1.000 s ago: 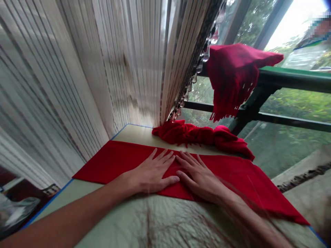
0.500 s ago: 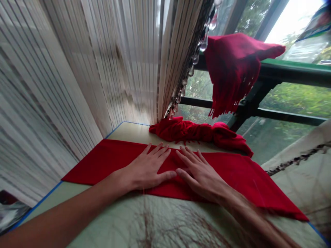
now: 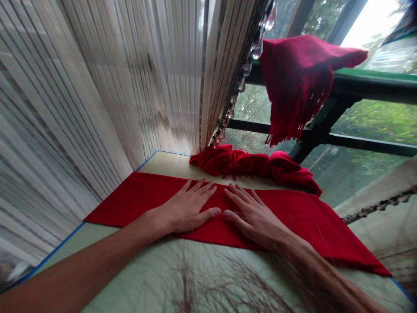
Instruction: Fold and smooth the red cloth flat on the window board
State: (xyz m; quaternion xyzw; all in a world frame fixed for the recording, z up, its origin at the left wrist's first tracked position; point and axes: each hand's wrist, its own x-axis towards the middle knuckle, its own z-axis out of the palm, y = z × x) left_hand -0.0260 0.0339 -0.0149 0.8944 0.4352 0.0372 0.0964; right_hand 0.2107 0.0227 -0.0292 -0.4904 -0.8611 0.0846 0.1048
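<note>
Near side passable between forearms (image 3: 97, 261), far side crowded.
Bare tabletop (image 3: 146, 271) before flat red cloth (image 3: 117, 200); narrow gap between left hand (image 3: 185, 208) and right hand (image 3: 257, 217); bunched scarf (image 3: 254, 167) blocks beyond, pleated curtain (image 3: 97, 87) left.

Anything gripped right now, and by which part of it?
Nothing is held: the left hand and right hand both lie open, palm down, on the red cloth.

At centre, one bare left hand (image 3: 187, 211) and one bare right hand (image 3: 257, 217): two. Around centre, one long flat red cloth (image 3: 220, 228) and one bunched, fringed red cloth (image 3: 254, 165); at upper right, one hanging, fringed red cloth (image 3: 296, 65): three. Along the bottom, one pale-green, blue-edged tabletop (image 3: 153, 269). At upper left, one white, striped, sheer curtain (image 3: 97, 87).
</note>
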